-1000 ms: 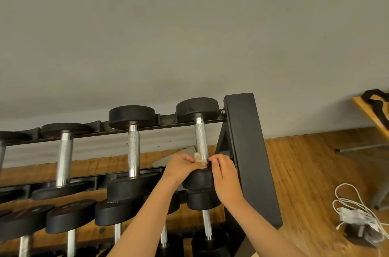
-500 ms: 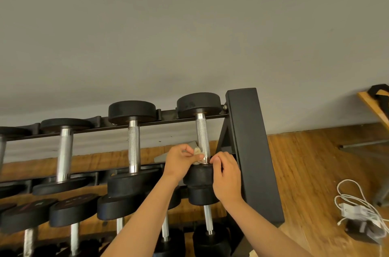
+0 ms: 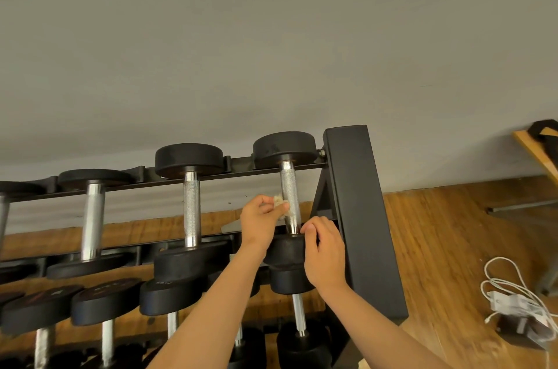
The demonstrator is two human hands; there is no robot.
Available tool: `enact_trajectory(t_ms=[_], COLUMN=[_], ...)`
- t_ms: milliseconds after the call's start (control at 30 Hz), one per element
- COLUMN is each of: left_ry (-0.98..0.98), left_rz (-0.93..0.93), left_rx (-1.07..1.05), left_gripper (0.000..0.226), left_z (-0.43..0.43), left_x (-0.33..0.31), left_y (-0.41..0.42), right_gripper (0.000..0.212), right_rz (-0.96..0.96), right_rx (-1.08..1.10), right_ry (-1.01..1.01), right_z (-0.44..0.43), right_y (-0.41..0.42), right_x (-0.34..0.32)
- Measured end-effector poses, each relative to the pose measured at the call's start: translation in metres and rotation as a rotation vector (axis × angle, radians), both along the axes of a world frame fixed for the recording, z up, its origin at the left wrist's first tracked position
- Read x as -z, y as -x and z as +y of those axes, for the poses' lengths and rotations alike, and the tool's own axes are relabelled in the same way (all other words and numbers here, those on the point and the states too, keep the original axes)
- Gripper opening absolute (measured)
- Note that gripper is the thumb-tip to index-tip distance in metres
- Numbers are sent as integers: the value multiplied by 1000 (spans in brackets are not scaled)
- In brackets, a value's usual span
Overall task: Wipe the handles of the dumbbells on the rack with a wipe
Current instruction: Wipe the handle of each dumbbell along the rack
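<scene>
Head view: the left hand pinches the crumpled wipe against the rightmost top-row handle, mid-shaft. The right hand curls by that dumbbell's near head; whether it grips, I can't tell. Early going, I'd judge: four top-row handles show, one wipe, and more dumbbells wait lower on the rack.

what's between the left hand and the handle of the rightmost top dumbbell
The crumpled wipe. In the head view, the left hand pinches it against the left side of the handle.
</scene>
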State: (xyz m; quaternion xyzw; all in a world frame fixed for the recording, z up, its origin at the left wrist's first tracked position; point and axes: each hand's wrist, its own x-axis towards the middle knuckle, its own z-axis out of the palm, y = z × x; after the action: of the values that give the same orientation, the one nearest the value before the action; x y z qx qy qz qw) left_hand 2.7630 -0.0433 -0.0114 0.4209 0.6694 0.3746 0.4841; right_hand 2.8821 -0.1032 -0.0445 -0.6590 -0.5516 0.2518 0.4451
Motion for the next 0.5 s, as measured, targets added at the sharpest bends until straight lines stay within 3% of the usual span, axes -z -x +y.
enact_trajectory(t_ms=[233,500], left_ry=[25,30], left_rz=[54,-76], left_rx=[21,-84], left_gripper=[15,18], left_z=[4,6], left_x=[-1,-7], left_y=[1,-8], right_gripper=[33,33], right_rz=[-11,-16], right_rx=[5,-2], right_ry=[-5,-12], right_z=[0,0], right_y=[0,0], right_x=[-2,-2])
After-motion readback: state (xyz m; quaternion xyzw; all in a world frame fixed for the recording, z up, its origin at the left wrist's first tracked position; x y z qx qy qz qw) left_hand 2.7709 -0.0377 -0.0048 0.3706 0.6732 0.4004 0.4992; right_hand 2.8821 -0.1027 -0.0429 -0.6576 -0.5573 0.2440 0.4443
